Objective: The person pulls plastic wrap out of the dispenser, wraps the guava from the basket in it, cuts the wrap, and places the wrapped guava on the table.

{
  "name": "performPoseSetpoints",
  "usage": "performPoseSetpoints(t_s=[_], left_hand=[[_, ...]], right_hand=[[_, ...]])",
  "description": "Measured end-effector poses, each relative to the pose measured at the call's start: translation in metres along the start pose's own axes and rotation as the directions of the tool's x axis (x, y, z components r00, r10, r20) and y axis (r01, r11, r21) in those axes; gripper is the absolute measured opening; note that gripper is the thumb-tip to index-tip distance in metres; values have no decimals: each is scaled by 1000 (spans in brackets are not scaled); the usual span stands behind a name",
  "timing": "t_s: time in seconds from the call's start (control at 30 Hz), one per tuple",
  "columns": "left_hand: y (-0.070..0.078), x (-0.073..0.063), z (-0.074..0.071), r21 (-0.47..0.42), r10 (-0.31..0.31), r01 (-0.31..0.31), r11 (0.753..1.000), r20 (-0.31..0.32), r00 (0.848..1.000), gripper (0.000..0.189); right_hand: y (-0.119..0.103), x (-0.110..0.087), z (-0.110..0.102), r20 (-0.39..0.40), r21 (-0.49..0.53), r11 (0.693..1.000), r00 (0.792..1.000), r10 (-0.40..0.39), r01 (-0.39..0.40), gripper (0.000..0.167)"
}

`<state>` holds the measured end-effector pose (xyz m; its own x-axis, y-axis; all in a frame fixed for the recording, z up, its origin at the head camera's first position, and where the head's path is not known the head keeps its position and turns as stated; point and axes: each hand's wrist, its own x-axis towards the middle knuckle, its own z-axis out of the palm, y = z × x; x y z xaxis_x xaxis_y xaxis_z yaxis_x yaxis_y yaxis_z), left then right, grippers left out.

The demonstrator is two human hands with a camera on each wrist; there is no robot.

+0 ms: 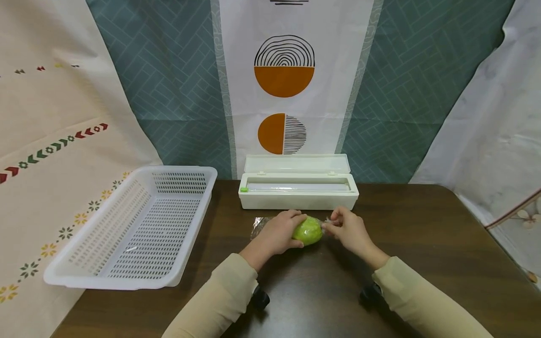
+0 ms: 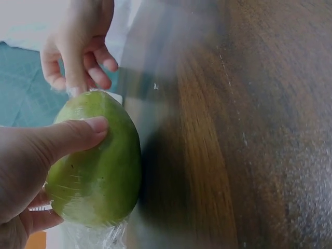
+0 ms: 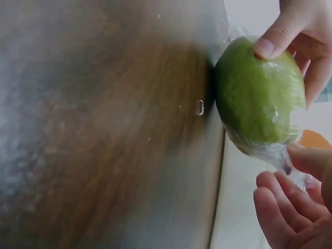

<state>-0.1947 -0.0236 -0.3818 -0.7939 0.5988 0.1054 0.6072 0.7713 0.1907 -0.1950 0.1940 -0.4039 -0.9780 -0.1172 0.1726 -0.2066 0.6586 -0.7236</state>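
A green mango-like fruit (image 1: 308, 231), wrapped in clear cling film, is at the middle of the wooden table. My left hand (image 1: 280, 232) grips it, with the thumb pressing its near side in the left wrist view. From the fruit's right end a gathered tail of cling film (image 3: 277, 155) sticks out, and my right hand (image 1: 348, 231) pinches it between thumb and fingers. Loose film (image 2: 101, 236) bunches at the opposite end. Behind both hands stands a white cling film box (image 1: 297, 202) with its lid raised and a roll (image 1: 296, 187) inside.
A white perforated basket (image 1: 198, 230) sits on the table's left side, with a small white strip (image 1: 132, 249) in it. Patterned cloths hang behind the table (image 1: 422, 244) and at both sides. Wrist cameras are strapped under both sleeves.
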Motion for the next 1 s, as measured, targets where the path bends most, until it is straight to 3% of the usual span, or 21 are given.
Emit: performPoseSetpoints(t_s=[0.17,0.4,0.53,0.7,0.77,0.87,1.0], left_hand=[[-2,0,0,-11,-8,8,1000,0,1000,70],[-3,1,0,-20,-14,15,1000,13,1000,70],[-4,1,0,-18,-20,20,1000,15,1000,70],[-4,1,0,-20,-18,18,1000,11,1000,70],[-4,2,1,-17,-15,15,1000,10,1000,70],[-4,3,2,-16,-8,8,1000,10,1000,70],[-3,3,2,-15,3,-3,1000,10,1000,70]], right_hand=[[-5,-8,-5,-54,-134,986,993,-103,95,18],[-10,-22,-14,-13,-269,945,980,-199,189,15],[-8,-27,-14,35,-335,896,955,-295,290,22],[-4,-24,-11,84,-422,801,898,-432,425,37],[-2,-21,-9,105,-429,778,881,-461,458,39],[-1,-16,-7,132,-430,759,866,-483,489,36],[0,-10,-3,160,-422,764,870,-466,488,30]])
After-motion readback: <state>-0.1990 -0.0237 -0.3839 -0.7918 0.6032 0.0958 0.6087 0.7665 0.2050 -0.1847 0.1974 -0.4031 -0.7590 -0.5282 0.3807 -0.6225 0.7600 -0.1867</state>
